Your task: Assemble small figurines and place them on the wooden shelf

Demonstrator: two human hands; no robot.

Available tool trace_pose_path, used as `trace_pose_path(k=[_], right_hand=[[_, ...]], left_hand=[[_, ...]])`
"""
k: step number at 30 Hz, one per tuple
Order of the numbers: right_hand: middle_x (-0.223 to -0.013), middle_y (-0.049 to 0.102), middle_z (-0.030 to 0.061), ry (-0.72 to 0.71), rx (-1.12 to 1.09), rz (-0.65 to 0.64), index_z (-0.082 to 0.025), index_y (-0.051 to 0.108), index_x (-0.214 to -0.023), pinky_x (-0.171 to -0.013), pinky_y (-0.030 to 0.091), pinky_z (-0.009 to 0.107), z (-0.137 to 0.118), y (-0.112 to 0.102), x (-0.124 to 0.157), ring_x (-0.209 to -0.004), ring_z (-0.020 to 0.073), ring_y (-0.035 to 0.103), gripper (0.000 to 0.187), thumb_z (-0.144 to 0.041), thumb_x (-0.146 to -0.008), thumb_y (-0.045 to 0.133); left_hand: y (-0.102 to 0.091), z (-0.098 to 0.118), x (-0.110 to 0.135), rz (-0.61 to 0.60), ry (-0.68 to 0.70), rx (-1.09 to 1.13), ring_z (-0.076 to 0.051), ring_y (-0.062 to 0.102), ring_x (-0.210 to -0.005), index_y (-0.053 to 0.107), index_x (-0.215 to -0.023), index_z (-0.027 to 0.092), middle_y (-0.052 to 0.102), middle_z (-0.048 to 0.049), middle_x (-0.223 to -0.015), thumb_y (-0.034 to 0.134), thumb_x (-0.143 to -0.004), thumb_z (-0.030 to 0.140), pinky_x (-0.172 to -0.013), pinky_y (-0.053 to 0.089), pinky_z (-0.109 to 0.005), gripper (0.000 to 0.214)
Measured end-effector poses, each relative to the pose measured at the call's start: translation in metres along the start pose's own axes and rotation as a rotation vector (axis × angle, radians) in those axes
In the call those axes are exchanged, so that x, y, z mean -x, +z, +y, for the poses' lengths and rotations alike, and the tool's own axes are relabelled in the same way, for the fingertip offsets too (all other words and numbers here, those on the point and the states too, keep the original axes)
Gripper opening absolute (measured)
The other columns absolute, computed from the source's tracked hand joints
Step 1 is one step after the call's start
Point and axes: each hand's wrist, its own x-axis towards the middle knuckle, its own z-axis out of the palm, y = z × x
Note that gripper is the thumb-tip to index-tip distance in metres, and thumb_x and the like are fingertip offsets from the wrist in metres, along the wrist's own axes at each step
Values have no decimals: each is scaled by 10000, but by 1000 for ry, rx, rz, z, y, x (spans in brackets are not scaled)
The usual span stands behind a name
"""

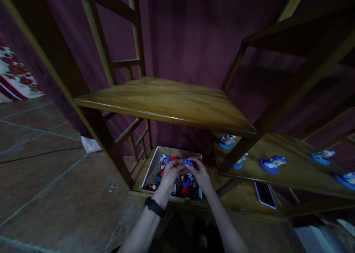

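Over a shallow box point(151, 168) on the lowest shelf, both hands hold one small purple figurine point(188, 163). My left hand point(172, 169) grips it from the left, and a dark band circles that wrist. From the right, my right hand point(200, 170) has its fingers closed round the same figurine. Below them the box holds several small figurines point(185, 192) in red, black, blue and white, lying jumbled together. My hands and forearms hide part of the box's contents.
A bare wooden shelf board point(166, 99) sits above the box. On the right shelf stand several figurines on round bases, one of them a purple figurine point(273, 164). A phone point(265, 195) lies lower right. A dark cable point(41, 155) crosses the tiled floor.
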Motion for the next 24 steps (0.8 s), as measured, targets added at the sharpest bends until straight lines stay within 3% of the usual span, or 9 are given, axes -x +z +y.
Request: trace_pose_path(k=[4,7,12,20,24], right_hand=[[-1062,614,33,124,-147,-30,-260,571,-1062,-845,458,345,0,7,4,-962,189,572,374,-310,-693,607],[-1028,630,34,124,-190,-41,-251,571,-1043,-844,462,342,-6,6,6,-957,191,579,350,-307,-699,598],[-988,630,16,98,-149,-32,-268,556,-1042,-813,471,314,-14,1,8,-924,176,584,336,-295,-709,584],[-1025,600,5,17,-3,27,-258,583,-957,-855,433,298,-18,-1,9,-940,172,561,252,-317,-711,586],[-914,630,0,141,-12,67,-249,577,-969,-763,466,280,-6,4,9,-840,165,585,292,-380,-708,583]], left_hand=[[-7,1,-3,16,-103,118,-134,622,-671,641,-755,123,661,-54,-733,685,-596,103,-694,508,-281,166],[-8,4,-3,-6,-110,138,-131,621,-680,632,-794,132,662,-49,-758,673,-589,60,-698,504,-278,221],[-4,10,0,-88,-49,120,-127,612,-674,631,-846,141,668,-49,-793,680,-594,89,-653,487,-247,262],[3,14,3,-98,-26,79,-120,602,-702,639,-888,151,658,-43,-831,697,-595,130,-670,493,-249,300],[6,9,2,-28,-36,73,-110,600,-658,640,-900,158,653,-29,-777,684,-599,119,-651,508,-251,307]])
